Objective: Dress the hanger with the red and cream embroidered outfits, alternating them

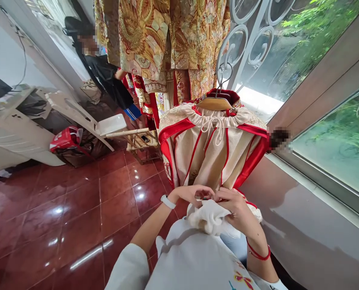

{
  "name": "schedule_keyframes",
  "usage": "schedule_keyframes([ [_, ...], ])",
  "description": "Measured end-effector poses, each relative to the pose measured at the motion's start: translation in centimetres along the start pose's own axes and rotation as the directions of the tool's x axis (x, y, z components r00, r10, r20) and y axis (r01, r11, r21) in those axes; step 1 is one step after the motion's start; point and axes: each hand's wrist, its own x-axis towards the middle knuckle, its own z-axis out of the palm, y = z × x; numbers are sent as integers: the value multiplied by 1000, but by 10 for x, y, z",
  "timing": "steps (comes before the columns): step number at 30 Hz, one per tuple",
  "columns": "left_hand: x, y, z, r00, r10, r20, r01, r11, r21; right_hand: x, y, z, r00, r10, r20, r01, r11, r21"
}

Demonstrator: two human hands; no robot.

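Note:
A cream garment with red trim (209, 157) hangs in front of me on a wooden hanger (215, 103). Its gathered top has a white drawstring (217, 131) tied in a bow. Close to my body, at the garment's lower part, both hands meet. My left hand (196, 194), with a white band at the wrist, has its fingers curled in at a bunched white cloth (211, 217). Wearing a red string bracelet, my right hand (234, 204) pinches the same cloth from the other side. What lies exactly between the fingertips is too small to make out.
Gold embroidered garments (170, 40) hang behind. A person in black (107, 76) stands at the back left, near a white plastic chair (73, 117) and a bamboo stool (143, 143). A red bag (66, 139) sits on the tiled floor. Windows (333, 121) line the right side.

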Motion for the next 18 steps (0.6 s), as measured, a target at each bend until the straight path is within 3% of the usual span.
schedule_keyframes([
  [4,0,-14,6,998,43,42,-44,999,17,-14,5,1,982,133,-133,-141,989,-50],
  [7,-11,-11,18,993,105,-62,-86,966,246,-18,7,5,961,177,-211,-189,981,-42],
  [10,-25,-10,31,958,208,-195,-116,910,398,-19,10,8,933,199,-300,-219,975,-35],
  [14,-40,-17,47,929,235,-286,-159,951,265,-16,17,12,904,182,-387,-208,978,-28],
  [18,-37,-31,61,870,182,-457,-180,982,49,-9,23,21,877,154,-455,-190,981,-33],
])
